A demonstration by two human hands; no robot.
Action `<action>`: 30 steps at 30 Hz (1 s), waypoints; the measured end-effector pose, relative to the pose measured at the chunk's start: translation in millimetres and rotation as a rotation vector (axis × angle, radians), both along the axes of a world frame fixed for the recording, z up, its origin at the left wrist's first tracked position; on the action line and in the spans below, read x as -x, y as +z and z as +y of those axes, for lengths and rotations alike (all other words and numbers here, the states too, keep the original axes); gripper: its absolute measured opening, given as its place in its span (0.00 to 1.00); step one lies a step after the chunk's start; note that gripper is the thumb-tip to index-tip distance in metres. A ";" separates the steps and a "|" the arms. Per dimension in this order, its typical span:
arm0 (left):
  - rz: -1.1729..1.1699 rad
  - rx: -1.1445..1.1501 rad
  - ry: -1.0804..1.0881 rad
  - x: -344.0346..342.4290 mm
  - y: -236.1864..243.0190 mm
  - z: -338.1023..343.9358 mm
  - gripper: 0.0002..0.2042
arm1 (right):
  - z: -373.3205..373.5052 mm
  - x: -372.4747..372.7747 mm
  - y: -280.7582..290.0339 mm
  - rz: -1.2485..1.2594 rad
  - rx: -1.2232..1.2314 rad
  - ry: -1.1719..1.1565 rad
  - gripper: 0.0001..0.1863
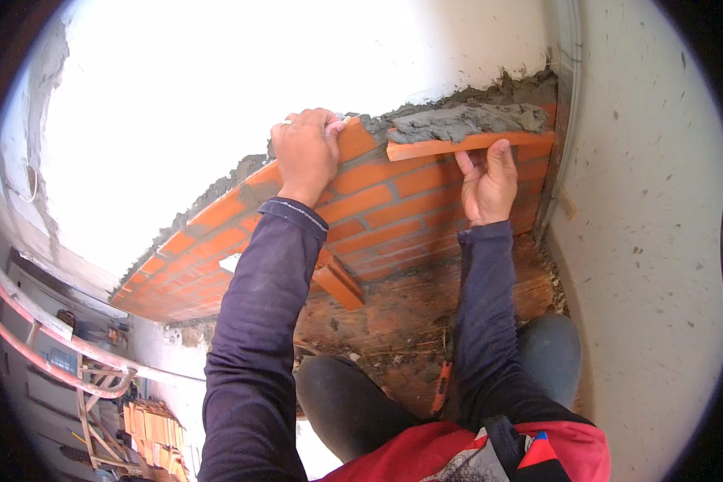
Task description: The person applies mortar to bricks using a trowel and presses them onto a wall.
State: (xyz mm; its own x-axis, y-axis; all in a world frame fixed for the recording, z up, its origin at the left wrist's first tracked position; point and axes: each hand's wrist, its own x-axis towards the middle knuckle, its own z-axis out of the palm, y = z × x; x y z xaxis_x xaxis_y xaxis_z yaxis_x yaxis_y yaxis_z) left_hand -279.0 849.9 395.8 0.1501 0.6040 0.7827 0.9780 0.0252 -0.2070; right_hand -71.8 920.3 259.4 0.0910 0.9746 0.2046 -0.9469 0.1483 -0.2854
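Brick (458, 145) pinched in right grip (487, 181) near corner; left grip (305, 154) clasps wall edge (217, 210).

From my feed I see a pale plastered wall (651, 201) speckled with dark spots filling the right side, with a grey vertical pipe (569, 72) running down its corner. The floor (402, 313) below is reddish, dusty and littered with debris and bits of straw, and an orange-handled tool (441, 387) lies on it. Far down on the left, beyond the drop, I can make out pink railings (48, 337), wooden scaffolding (96, 418) and a stack of orange bricks (157, 434), all under harsh white daylight (217, 80).
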 end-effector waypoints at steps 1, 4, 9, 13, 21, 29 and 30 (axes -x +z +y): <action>0.007 0.002 0.002 0.2 0.5 0.1 0.05 | 0.4 1.5 -0.5 -0.012 0.001 0.004 0.19; 0.018 -0.003 -0.002 -0.8 6.1 1.4 0.05 | 3.9 4.8 2.2 -0.050 0.004 -0.003 0.19; -0.013 0.005 -0.007 -0.2 10.3 -1.2 0.04 | 0.2 10.8 25.9 -0.075 0.065 -0.036 0.20; 0.006 -0.015 -0.010 1.5 11.7 1.3 0.04 | -2.1 13.4 42.8 -0.081 0.127 -0.056 0.20; -0.003 0.000 0.023 -2.8 13.0 1.0 0.03 | -3.6 9.0 57.9 -0.120 0.215 -0.051 0.23; -0.022 -0.011 -0.020 -3.5 15.4 2.7 0.04 | -3.9 8.6 69.3 -0.134 0.223 -0.026 0.25; -0.027 -0.012 -0.021 -4.0 15.4 2.7 0.04 | -3.5 8.4 69.7 -0.139 0.216 -0.018 0.24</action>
State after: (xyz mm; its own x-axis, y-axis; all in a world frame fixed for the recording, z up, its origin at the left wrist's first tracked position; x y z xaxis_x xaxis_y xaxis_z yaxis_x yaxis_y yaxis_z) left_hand -275.0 852.6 411.2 0.1413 0.5917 0.7937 0.9836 0.0071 -0.1805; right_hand -80.2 916.8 329.1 0.0942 0.9956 0.0032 -0.8942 0.0860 -0.4393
